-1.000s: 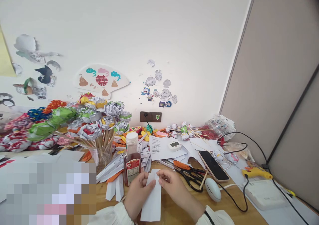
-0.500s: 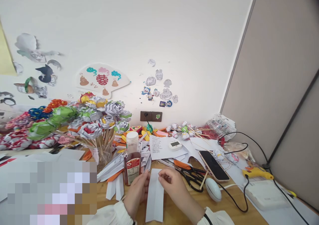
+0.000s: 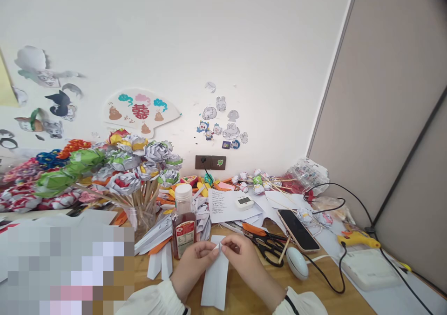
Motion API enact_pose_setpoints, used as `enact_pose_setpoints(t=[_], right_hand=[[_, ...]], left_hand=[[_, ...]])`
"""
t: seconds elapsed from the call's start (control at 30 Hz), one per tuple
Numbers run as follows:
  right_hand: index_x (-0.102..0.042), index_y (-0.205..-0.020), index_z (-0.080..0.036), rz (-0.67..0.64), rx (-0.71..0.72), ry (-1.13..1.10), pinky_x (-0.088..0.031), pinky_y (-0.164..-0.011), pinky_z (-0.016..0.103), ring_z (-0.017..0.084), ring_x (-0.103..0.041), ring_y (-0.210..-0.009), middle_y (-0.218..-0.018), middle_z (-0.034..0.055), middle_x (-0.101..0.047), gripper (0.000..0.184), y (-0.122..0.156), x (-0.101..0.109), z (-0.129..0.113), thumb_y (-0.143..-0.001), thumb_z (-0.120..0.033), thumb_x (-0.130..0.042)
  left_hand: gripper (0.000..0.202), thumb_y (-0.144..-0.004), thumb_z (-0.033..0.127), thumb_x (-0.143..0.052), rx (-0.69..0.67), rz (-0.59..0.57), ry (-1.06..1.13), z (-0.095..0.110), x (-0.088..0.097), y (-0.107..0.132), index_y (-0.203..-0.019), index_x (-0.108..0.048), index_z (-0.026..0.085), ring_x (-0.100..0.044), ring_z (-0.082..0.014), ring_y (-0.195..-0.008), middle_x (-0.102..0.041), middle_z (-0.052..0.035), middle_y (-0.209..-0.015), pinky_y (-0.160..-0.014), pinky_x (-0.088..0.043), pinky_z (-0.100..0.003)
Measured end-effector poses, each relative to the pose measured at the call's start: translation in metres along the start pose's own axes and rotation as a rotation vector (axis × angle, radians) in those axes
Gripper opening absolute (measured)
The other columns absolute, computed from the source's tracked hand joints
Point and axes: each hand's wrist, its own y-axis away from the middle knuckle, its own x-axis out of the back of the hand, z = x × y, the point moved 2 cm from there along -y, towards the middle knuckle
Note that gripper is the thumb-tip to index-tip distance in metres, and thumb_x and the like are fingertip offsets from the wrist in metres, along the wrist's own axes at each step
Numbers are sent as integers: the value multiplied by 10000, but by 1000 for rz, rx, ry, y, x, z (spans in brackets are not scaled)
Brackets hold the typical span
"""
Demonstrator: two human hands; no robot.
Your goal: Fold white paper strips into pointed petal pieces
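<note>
A white paper strip [image 3: 214,284] with a lengthwise crease stands between my two hands over the wooden table. My left hand [image 3: 195,264] pinches its upper part from the left, thumb on the near face. From the right, my right hand [image 3: 242,259] pinches the top right edge, its fingers curled. The fingertips of both hands nearly meet at the crease, where the paper bends a little. Just behind my left hand stands a bottle of reddish-brown liquid [image 3: 184,226] with a white cap. Black-handled scissors [image 3: 268,247] lie to the right of my right hand.
Paper flowers on sticks [image 3: 125,182] fill a clear container at the left. Folded paper pieces [image 3: 157,233] are heaped behind. On the right lie a phone [image 3: 298,230], a white mouse-shaped object [image 3: 297,263], a yellow glue gun [image 3: 359,241] with its cord, and a white box [image 3: 368,268].
My left hand has moved up and right, from the strip's left side to pinch its upper part near my right fingertips. The top of the paper now bends at the crease.
</note>
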Motion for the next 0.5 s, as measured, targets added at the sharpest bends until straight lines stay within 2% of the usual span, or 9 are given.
enact_pose_setpoints(t=[0.33, 0.5], right_hand=[[-615, -670, -152, -46, 19, -17, -387, -581, 221, 141, -522, -638, -661, 16, -594, 126, 2, 2, -6, -702, -208, -507], [-618, -661, -153, -29, 10, 4, -377, -564, 216, 134, -511, -617, -640, 10, -587, 121, 1, 2, -4, -695, -215, -519]], left_hand=[[296, -520, 384, -681, -34, -28, -58, 1, -2, 2, -600, -555, 128, -490, -90, -480, -571, 38, -500, -472, -357, -191], [313, -569, 425, -633, 57, -55, 54, 0, -4, 3, -618, -558, 125, -443, -72, -450, -497, 61, -477, -451, -346, -185]])
